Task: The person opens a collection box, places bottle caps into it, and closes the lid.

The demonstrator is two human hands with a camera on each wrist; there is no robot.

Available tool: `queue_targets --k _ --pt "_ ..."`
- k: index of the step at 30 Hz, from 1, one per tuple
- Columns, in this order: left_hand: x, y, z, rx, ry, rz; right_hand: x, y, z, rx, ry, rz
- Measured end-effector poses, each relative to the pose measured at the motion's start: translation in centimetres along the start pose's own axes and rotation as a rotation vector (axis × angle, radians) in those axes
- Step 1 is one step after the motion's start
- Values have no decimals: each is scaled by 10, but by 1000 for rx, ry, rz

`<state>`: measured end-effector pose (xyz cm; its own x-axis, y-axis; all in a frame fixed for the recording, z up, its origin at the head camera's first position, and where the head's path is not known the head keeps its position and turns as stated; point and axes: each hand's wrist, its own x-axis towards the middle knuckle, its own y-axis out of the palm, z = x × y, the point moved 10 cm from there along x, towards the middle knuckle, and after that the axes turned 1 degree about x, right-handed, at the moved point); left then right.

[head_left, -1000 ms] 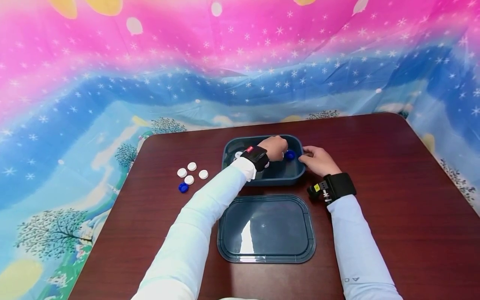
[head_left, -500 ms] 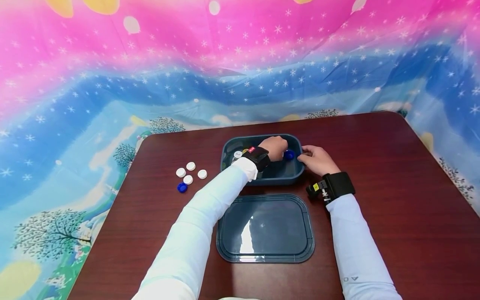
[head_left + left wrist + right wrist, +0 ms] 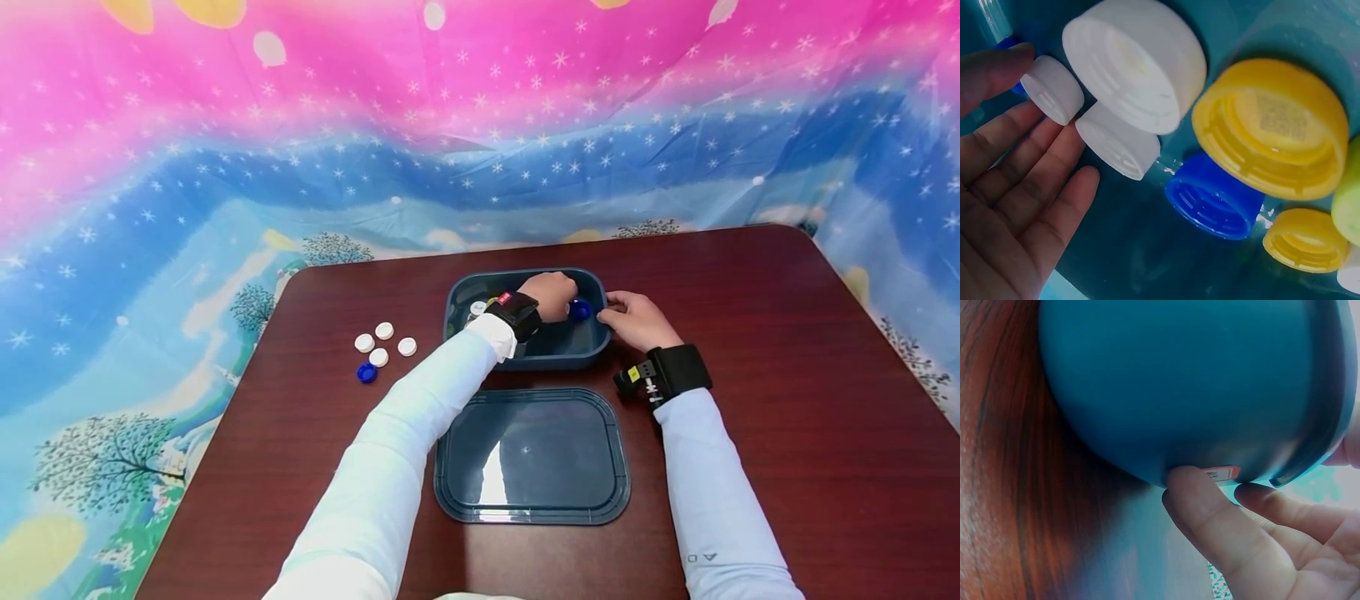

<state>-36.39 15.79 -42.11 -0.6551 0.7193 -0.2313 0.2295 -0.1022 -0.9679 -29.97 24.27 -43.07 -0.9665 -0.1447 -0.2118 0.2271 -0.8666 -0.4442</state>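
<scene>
Bottle caps lie in a dark blue-grey plastic box [image 3: 558, 362]. My left hand [image 3: 549, 295] reaches into its right half. In the left wrist view, thumb and fingertips meet the edges of a small white bottle cap [image 3: 1054, 90], with a blue cap partly hidden behind the thumb. Near those fingers lie a large white cap [image 3: 1138, 65], a second small white cap [image 3: 1117, 140], a blue cap [image 3: 1213, 197] and a large yellow cap [image 3: 1272, 128]. My right hand [image 3: 641, 321] holds the box's right end, fingers against the outer wall and thumb at the rim.
In front of the box lies its rectangular lid [image 3: 528, 458], flat on the dark red wooden table [image 3: 787, 392]. Left of the box, several white caps [image 3: 378, 357] and one blue cap [image 3: 367, 372] rest on the table. A patterned cloth [image 3: 480, 167] hangs behind.
Both hands stay almost where they were, the left inside the box and the right at its end. The view shifts slightly; the loose caps and lid keep their places.
</scene>
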Motion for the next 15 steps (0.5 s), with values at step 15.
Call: queue_targets --k 15 --pt "-30 -35 6 31 51 -80 1 2 0 -10 21 4"
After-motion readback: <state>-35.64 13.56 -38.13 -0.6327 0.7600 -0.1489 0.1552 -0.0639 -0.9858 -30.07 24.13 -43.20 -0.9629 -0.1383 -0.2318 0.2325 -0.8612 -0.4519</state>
